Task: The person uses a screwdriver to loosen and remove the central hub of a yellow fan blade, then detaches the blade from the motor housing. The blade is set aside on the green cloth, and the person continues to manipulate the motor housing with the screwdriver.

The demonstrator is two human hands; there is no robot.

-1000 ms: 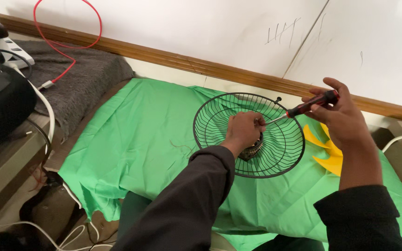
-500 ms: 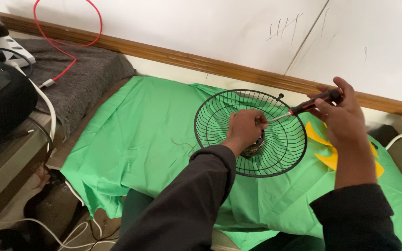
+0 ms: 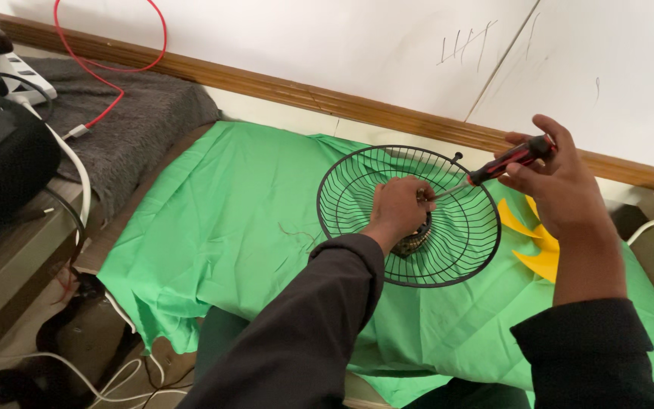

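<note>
A black wire fan guard (image 3: 463, 235) lies dish-up on a green cloth (image 3: 236, 220). My left hand (image 3: 399, 208) reaches into its middle and is closed around the dark hub part (image 3: 412, 242) there. My right hand (image 3: 558, 185) grips a screwdriver (image 3: 502, 163) with a red and black handle. Its metal shaft slants down to the left, and the tip meets the hub beside my left fingers. What the tip touches is hidden by my left hand.
Yellow fan blades (image 3: 539, 246) lie on the cloth under my right wrist. A grey mat (image 3: 130, 113), a red cable (image 3: 111, 91), white cables (image 3: 77, 170) and a black bag (image 3: 1, 167) sit at the left. A white wall with a wooden skirting (image 3: 304, 95) runs behind.
My right hand has shifted slightly on the screwdriver handle, as in turning it. My left hand stays on the hub and the guard has not moved.
</note>
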